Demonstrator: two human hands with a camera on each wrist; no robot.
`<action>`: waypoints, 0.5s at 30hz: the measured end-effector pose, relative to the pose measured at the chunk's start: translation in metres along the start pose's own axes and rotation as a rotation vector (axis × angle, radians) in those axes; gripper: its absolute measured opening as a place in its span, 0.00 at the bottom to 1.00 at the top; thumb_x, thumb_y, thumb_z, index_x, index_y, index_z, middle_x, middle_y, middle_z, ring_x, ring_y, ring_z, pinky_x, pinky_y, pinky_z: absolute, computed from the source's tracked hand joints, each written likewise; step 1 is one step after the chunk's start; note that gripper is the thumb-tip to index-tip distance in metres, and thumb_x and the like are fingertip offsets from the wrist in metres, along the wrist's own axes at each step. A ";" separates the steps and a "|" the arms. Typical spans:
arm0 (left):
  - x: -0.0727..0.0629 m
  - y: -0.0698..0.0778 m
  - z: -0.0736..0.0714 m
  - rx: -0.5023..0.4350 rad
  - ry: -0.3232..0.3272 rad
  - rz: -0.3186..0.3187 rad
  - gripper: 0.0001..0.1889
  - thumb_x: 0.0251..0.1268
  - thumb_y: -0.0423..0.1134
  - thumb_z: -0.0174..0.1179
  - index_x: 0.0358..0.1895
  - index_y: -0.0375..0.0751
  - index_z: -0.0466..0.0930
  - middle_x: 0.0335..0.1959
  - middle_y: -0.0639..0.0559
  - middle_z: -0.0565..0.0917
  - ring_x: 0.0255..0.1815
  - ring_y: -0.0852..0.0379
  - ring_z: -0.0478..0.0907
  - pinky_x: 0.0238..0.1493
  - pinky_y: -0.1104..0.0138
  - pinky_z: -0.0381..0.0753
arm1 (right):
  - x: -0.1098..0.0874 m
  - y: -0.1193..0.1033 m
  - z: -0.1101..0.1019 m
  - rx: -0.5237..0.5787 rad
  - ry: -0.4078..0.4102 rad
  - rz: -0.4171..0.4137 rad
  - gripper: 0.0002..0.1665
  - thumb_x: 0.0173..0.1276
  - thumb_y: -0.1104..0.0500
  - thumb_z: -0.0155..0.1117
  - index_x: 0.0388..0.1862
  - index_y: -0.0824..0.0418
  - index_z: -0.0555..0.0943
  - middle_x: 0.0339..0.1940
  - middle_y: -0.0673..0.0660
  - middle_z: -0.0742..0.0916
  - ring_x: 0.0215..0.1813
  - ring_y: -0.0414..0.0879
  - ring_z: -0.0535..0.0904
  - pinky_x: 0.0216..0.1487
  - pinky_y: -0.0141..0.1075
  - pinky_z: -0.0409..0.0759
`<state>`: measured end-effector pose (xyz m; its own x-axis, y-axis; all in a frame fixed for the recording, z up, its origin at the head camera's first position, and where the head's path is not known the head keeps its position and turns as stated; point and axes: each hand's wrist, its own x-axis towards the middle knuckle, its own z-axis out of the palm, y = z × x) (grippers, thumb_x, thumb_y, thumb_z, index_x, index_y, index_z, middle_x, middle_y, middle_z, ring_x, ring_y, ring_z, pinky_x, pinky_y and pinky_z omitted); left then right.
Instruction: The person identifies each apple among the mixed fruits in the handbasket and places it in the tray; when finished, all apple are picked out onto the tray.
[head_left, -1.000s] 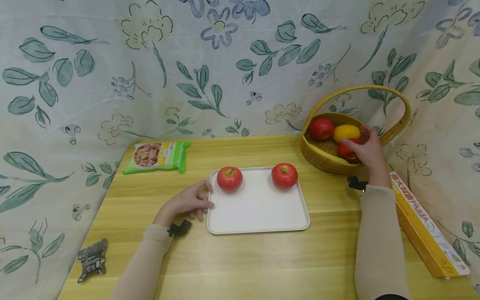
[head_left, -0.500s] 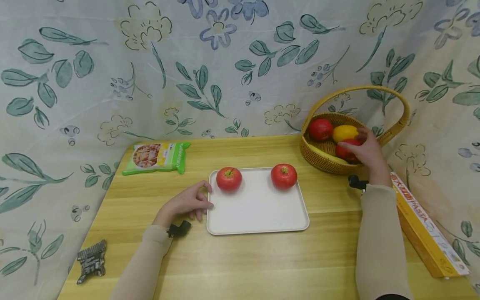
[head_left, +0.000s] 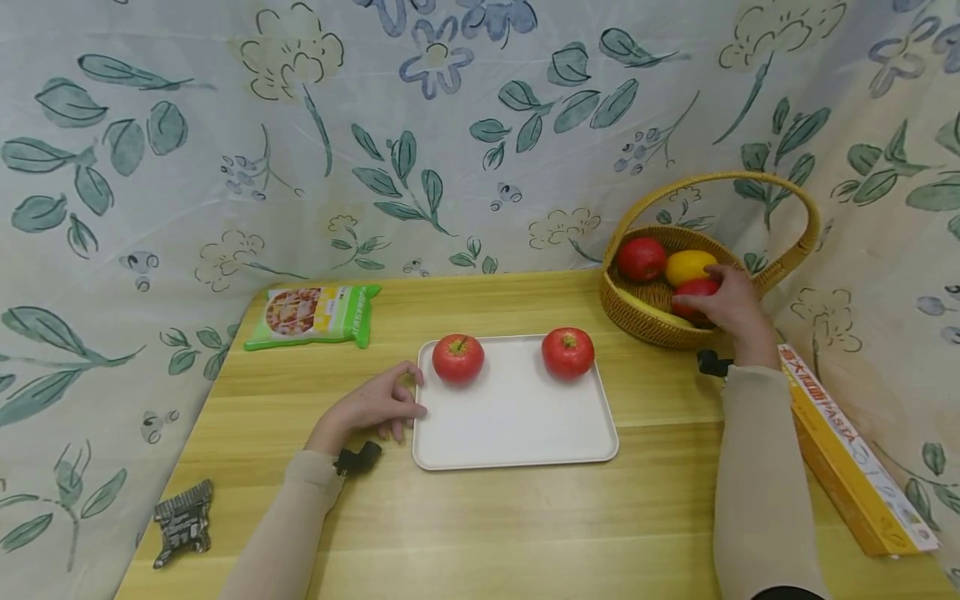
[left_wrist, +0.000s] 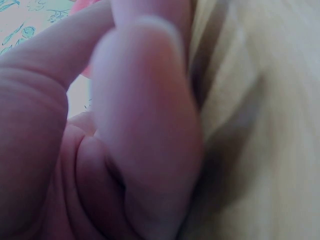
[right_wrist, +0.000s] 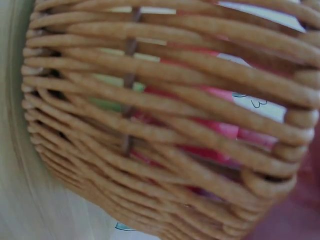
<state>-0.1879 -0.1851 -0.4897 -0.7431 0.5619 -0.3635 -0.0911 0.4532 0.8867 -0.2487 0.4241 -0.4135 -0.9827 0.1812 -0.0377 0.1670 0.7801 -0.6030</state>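
In the head view my right hand (head_left: 733,307) reaches into the wicker basket (head_left: 651,328), thumb and fingers around a red apple (head_left: 696,288). That apple is partly covered by the hand. Beside it lie another red apple (head_left: 642,258), a yellow lemon-like fruit (head_left: 688,268) and a banana (head_left: 652,310). My left hand (head_left: 371,404) rests at the left edge of the white tray (head_left: 517,425), thumb and index fingertips touching the rim, apart from each other. Two red apples, one at left (head_left: 458,359) and one at right (head_left: 568,352), sit on the tray. Basket weave (right_wrist: 165,120) fills the right wrist view.
A green food packet (head_left: 315,317) lies at the back left of the wooden table (head_left: 510,533). Near the left edge is a dark small packet (head_left: 183,523). A long pasta box (head_left: 855,458) lies along the right side. The basket's tall handle (head_left: 813,217) arches over the fruit.
My right hand has settled slightly lower over the apple in the basket, its fingers covering more of it. The left hand and tray stay put.
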 end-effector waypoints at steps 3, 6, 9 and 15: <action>0.000 0.000 0.000 0.001 0.000 -0.001 0.29 0.68 0.44 0.73 0.63 0.46 0.66 0.26 0.50 0.86 0.16 0.56 0.83 0.17 0.70 0.76 | 0.001 0.000 0.001 -0.020 -0.005 -0.007 0.60 0.69 0.42 0.76 0.81 0.77 0.56 0.77 0.83 0.65 0.74 0.76 0.63 0.77 0.71 0.62; 0.000 0.000 0.000 0.004 0.001 -0.002 0.29 0.68 0.45 0.73 0.63 0.45 0.66 0.26 0.50 0.86 0.17 0.56 0.83 0.17 0.69 0.76 | 0.001 0.000 0.002 -0.040 -0.002 -0.020 0.58 0.69 0.43 0.75 0.79 0.79 0.59 0.76 0.84 0.66 0.73 0.76 0.64 0.76 0.71 0.63; 0.000 -0.001 0.000 0.009 0.002 -0.002 0.29 0.68 0.45 0.73 0.63 0.45 0.66 0.26 0.50 0.86 0.17 0.56 0.83 0.17 0.69 0.76 | 0.000 -0.001 0.002 -0.072 0.001 -0.040 0.56 0.69 0.43 0.75 0.76 0.81 0.62 0.74 0.85 0.66 0.72 0.77 0.63 0.74 0.71 0.63; 0.000 -0.001 0.000 0.008 0.002 -0.001 0.29 0.68 0.46 0.73 0.64 0.45 0.66 0.26 0.50 0.86 0.17 0.56 0.83 0.17 0.69 0.76 | -0.003 -0.004 0.002 -0.094 -0.006 -0.031 0.52 0.70 0.43 0.74 0.74 0.79 0.64 0.73 0.85 0.65 0.72 0.78 0.62 0.74 0.72 0.63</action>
<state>-0.1875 -0.1855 -0.4906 -0.7444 0.5597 -0.3642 -0.0869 0.4595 0.8839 -0.2466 0.4193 -0.4120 -0.9880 0.1527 -0.0248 0.1427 0.8382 -0.5263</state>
